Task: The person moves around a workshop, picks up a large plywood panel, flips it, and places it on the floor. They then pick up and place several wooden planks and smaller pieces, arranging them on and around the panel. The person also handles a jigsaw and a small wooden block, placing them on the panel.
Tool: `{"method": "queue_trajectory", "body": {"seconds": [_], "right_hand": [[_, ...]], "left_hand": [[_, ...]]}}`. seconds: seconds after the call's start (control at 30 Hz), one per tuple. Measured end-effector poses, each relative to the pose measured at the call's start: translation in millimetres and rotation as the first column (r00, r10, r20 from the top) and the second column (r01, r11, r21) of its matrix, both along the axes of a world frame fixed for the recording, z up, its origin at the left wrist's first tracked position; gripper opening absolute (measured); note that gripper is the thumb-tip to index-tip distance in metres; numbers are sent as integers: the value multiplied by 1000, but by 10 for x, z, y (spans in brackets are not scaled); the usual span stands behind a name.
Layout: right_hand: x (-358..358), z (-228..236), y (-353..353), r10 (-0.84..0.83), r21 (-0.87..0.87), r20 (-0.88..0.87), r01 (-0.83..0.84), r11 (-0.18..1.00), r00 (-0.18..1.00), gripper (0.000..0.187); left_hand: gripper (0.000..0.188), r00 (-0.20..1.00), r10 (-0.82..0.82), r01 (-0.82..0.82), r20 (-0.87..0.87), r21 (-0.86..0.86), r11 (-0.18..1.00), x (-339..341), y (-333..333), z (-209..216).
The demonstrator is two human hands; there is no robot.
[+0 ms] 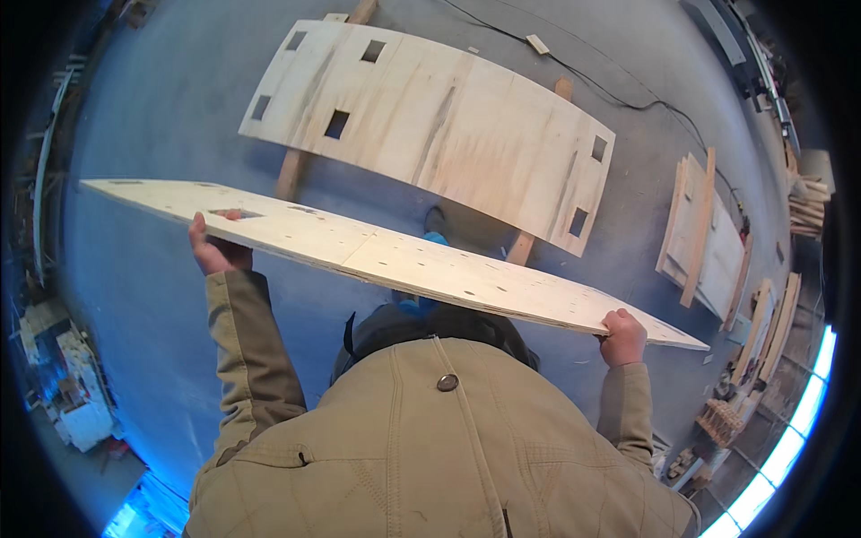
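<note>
left hand (220, 253) and right hand (625, 339), fingers curled closed, grip a plywood panel (395, 255). beyond the panel lies a holed sheet (435, 130).

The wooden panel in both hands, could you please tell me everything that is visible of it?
The panel is long, thin and pale, apparently plywood, with a fine line across its face and small dark marks scattered over it. The left hand grips it through a cut-out near its left end; the right hand grips the near edge toward the right end. It is held crosswise, seen at too flat an angle to judge its tilt exactly.
</note>
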State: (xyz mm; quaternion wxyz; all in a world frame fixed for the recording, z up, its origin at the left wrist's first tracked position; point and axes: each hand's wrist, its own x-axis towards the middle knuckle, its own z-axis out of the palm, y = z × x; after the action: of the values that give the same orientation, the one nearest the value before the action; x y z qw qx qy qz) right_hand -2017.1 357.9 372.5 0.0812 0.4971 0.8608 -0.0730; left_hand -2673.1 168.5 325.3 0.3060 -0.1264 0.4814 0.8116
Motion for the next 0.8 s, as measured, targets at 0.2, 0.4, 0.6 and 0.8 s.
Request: {"method": "queue_trajectory", "body": {"seconds": [0.2, 0.4, 0.6, 0.8], "right_hand": [[-392, -179, 717, -54, -29, -85, 52, 998, 995, 14], [-824, -319, 1115, -33, -51, -44, 31, 998, 998, 11], [-1251, -316, 1398, -95, -40, -42, 94, 995, 995, 9], [-1588, -259, 1775, -118, -32, 30, 119, 992, 993, 11]], "left_hand": [[55, 997, -43, 41, -63, -28, 999, -514, 890, -38], [60, 995, -70, 64, -66, -85, 994, -970, 1377, -269], [61, 996, -88, 90, 31, -64, 994, -1420, 1869, -474], [59, 981, -176, 179, 76, -43, 983, -1767, 2262, -637]]}}
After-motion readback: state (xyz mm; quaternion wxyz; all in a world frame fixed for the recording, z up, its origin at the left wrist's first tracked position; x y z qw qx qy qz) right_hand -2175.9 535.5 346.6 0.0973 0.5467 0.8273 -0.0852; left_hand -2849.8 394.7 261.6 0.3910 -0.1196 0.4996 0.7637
